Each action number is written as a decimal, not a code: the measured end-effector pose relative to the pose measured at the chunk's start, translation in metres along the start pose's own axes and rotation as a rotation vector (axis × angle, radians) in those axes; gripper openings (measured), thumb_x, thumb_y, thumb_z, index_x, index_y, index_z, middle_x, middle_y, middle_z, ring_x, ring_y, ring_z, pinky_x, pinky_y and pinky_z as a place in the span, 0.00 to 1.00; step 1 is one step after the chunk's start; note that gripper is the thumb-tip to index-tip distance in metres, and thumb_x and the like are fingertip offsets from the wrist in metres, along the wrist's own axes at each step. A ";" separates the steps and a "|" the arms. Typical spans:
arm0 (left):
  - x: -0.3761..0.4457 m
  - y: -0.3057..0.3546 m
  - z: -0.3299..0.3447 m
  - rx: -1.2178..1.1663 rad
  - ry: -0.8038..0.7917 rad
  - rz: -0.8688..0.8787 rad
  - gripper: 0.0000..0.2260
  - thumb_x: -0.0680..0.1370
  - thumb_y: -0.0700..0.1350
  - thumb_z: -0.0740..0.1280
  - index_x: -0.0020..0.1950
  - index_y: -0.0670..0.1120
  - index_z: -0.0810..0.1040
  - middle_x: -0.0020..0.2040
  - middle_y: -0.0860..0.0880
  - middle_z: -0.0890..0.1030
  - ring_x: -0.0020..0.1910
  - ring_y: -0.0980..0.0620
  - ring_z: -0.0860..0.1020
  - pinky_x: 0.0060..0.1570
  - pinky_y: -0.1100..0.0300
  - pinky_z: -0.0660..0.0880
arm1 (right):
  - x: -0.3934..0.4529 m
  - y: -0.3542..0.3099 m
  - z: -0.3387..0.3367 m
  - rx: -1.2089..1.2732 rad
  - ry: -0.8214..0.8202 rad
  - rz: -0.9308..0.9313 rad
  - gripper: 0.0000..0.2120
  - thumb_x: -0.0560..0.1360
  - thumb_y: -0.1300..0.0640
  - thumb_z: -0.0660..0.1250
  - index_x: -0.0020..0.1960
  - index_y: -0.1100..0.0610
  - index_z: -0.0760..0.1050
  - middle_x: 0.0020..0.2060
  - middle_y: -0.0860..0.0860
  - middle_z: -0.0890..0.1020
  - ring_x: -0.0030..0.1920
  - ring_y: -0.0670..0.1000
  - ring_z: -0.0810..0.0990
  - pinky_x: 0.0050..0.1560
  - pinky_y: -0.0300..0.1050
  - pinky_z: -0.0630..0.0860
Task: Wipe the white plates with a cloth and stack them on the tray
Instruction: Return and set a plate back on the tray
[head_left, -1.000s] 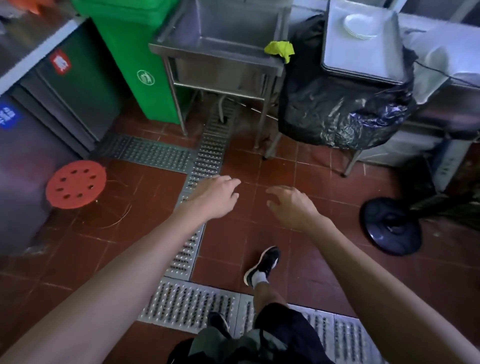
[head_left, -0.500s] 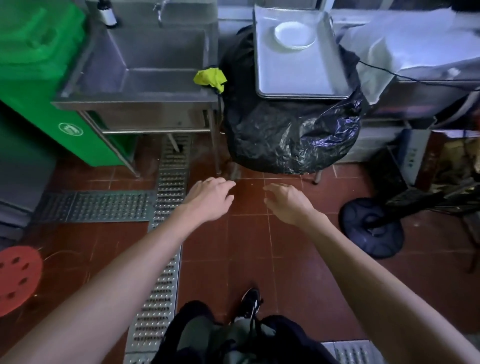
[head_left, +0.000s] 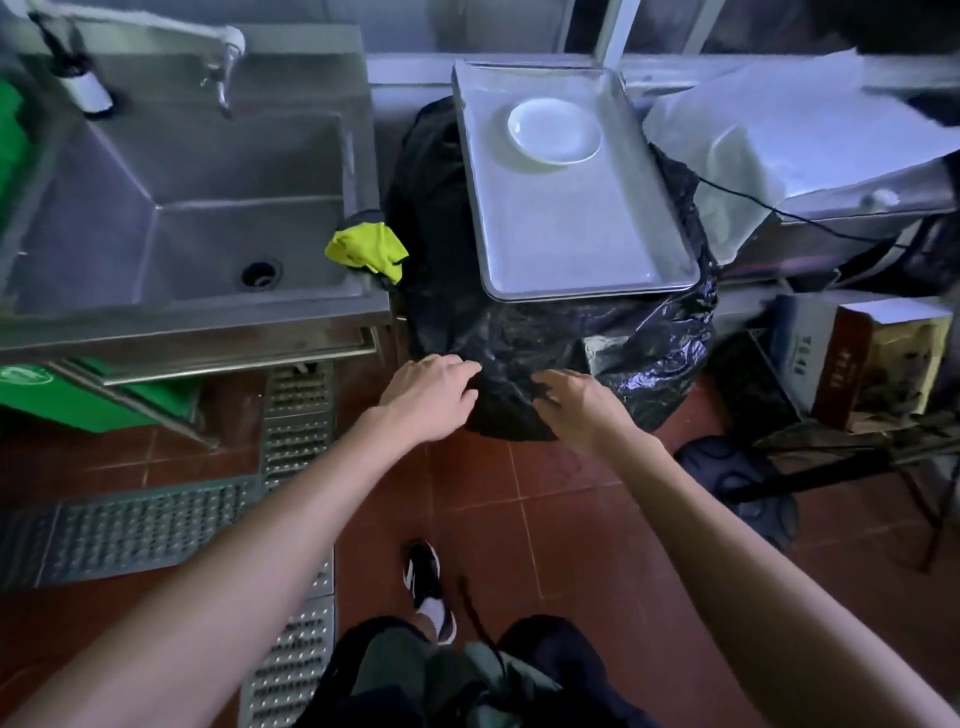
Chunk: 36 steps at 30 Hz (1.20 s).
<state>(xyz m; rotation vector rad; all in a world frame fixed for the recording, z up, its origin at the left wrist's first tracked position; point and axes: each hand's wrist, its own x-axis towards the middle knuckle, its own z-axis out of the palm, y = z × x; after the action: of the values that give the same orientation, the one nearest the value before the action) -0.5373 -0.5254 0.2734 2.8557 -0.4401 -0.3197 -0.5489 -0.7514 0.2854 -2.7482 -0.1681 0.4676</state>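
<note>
- Since both hands are empty, left hand and right hand with fingers loosely spread and grasping nothing, the step in hand looks like going for the cloth.
- That yellow-green cloth sits bunched on the near right corner of the sink, just left of the black bag. I'd grab it with the left hand, it's nearer.
- One white plate lies flat, face up, at the far end of the tray.
- The tray's long axis runs away from the person, so stack the plates at that far end.
</note>
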 end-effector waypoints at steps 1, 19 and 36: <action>0.016 -0.007 -0.005 0.006 -0.002 0.013 0.19 0.82 0.54 0.62 0.72 0.53 0.73 0.66 0.50 0.79 0.64 0.43 0.77 0.58 0.48 0.74 | 0.014 -0.002 -0.005 -0.001 0.000 0.011 0.19 0.79 0.50 0.63 0.70 0.50 0.73 0.65 0.51 0.79 0.62 0.58 0.79 0.59 0.54 0.77; 0.294 -0.009 -0.067 0.104 -0.100 0.062 0.17 0.82 0.51 0.58 0.69 0.48 0.74 0.65 0.46 0.78 0.61 0.42 0.77 0.58 0.48 0.75 | 0.250 0.077 -0.111 -0.147 0.011 0.001 0.21 0.82 0.51 0.58 0.75 0.50 0.66 0.71 0.50 0.72 0.69 0.57 0.69 0.64 0.53 0.67; 0.473 -0.006 -0.078 -0.637 0.254 -0.438 0.24 0.82 0.48 0.66 0.77 0.47 0.68 0.76 0.49 0.70 0.75 0.50 0.67 0.72 0.56 0.64 | 0.430 0.162 -0.186 0.210 0.168 0.012 0.26 0.80 0.56 0.64 0.77 0.56 0.65 0.76 0.59 0.66 0.73 0.63 0.67 0.71 0.59 0.69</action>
<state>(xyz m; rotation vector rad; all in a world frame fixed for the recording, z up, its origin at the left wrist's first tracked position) -0.0756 -0.6554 0.2613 2.2847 0.2985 -0.1292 -0.0725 -0.8874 0.2632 -2.5673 -0.0570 0.2408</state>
